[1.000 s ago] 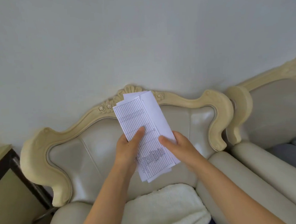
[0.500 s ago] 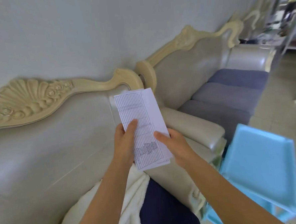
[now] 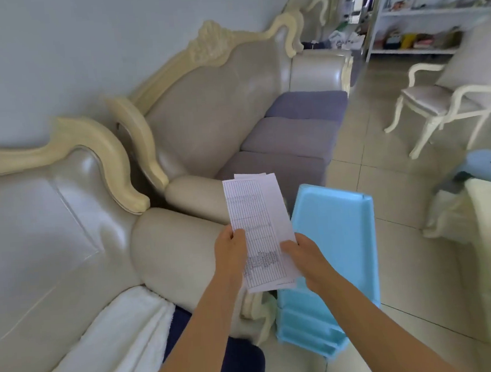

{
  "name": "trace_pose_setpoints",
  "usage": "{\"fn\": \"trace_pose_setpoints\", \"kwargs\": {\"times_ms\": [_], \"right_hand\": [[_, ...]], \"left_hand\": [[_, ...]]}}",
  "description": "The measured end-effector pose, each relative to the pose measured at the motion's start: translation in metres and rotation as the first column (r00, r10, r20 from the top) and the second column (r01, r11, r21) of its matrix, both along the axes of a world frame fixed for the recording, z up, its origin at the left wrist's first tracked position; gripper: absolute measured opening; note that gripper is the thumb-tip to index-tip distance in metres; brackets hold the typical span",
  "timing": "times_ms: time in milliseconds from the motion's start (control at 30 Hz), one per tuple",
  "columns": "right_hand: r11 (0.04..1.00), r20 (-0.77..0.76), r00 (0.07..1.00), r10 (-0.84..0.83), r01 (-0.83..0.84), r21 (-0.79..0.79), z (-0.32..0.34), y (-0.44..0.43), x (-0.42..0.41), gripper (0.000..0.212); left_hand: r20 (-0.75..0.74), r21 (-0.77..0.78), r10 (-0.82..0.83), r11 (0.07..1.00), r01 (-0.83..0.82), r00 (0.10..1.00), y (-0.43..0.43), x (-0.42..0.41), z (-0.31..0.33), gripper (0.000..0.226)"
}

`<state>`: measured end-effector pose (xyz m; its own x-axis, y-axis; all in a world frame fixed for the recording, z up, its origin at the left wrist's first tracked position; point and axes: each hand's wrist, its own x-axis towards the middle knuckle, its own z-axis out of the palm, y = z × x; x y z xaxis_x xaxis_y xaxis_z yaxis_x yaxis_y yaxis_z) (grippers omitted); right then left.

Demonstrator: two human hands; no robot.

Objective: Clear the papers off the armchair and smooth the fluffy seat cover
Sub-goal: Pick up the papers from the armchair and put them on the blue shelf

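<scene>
Here a cream armchair [image 3: 55,240] stands against the wall [image 3: 58,53] beside a matching sofa [image 3: 220,115] on a tiled floor [image 3: 382,183]. The left hand [image 3: 231,253] and right hand [image 3: 307,258] each grip the papers [image 3: 256,214], held past the armchair's outer arm, over a blue plastic rack [image 3: 336,232]. The fluffy seat cover [image 3: 118,337] runs off the lower edge; the print is unreadable.

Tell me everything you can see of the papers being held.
The papers are a thin stack of narrow white sheets, fanned, with back sheets peeking out at top and right. The front sheet shows a ruled table with a darker printed block near its lower end, too small to read. They are held in the air in front of a light-blue plastic tray, the left hand pinching the left edge, the right hand the right edge.
</scene>
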<state>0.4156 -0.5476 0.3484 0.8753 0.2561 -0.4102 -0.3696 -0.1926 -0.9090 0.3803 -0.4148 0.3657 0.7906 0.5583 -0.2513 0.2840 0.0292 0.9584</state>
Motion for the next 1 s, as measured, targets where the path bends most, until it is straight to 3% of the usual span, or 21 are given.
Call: {"fn": "trace_pose_setpoints", "kwargs": {"times_ms": [100, 233, 400, 567, 733, 1000], "right_hand": [[0.999, -0.058, 0.998, -0.013, 0.01, -0.05, -0.033, -0.042, 0.038, 0.029], [0.996, -0.157, 0.986, -0.054, 0.041, -0.083, -0.07, -0.079, 0.078, 0.024], [0.987, -0.219, 0.97, -0.102, 0.072, -0.14, -0.115, -0.112, 0.128, 0.025], [0.981, -0.265, 0.957, -0.116, 0.069, -0.18, -0.154, -0.124, 0.158, 0.023], [0.959, -0.241, 0.963, -0.118, 0.047, -0.28, -0.178, -0.127, 0.169, 0.027], [0.879, -0.18, 0.981, 0.069, -0.145, -0.454, -0.209, -0.129, 0.176, 0.035]], "left_hand": [[-0.081, 0.052, -0.054, 0.997, 0.059, 0.995, -0.041, 0.043, -0.026, 0.025], [-0.168, 0.129, -0.025, 0.99, 0.047, 0.985, -0.075, 0.087, -0.062, 0.017], [-0.26, 0.104, -0.069, 0.99, 0.099, 0.963, -0.106, 0.13, -0.118, 0.039], [-0.279, 0.128, -0.091, 0.983, 0.131, 0.956, -0.117, 0.16, -0.161, 0.044], [-0.321, 0.179, -0.112, 0.968, 0.176, 0.941, -0.119, 0.173, -0.188, 0.045], [-0.373, 0.199, -0.082, 0.966, 0.166, 0.924, -0.115, 0.182, -0.223, 0.04]]}}
